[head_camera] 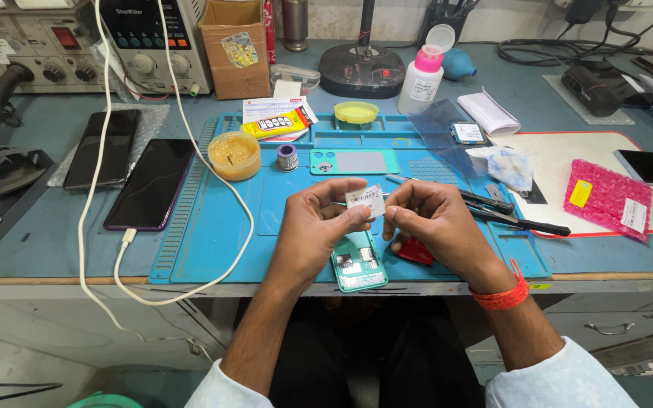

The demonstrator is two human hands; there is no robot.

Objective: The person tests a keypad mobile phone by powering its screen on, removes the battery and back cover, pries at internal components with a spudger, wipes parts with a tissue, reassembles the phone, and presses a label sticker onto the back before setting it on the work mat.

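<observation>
My left hand [315,223] and my right hand [436,223] meet over the front of a blue work mat [213,227]. Together they pinch a small white labelled part [364,199], each gripping one end. Under the hands lies an opened teal phone [358,262] with its insides showing. A small red piece [416,251] sits on the mat below my right palm. A red thread band circles my right wrist.
A teal phone back cover [357,162], solder spool [287,157], flux pot [234,155], yellow lid [356,112] and glue tube [280,122] lie farther back. Two dark phones [151,183] rest left, one on a white cable. Tweezers and a black tool [519,224] lie right, near pink bubble wrap [608,198].
</observation>
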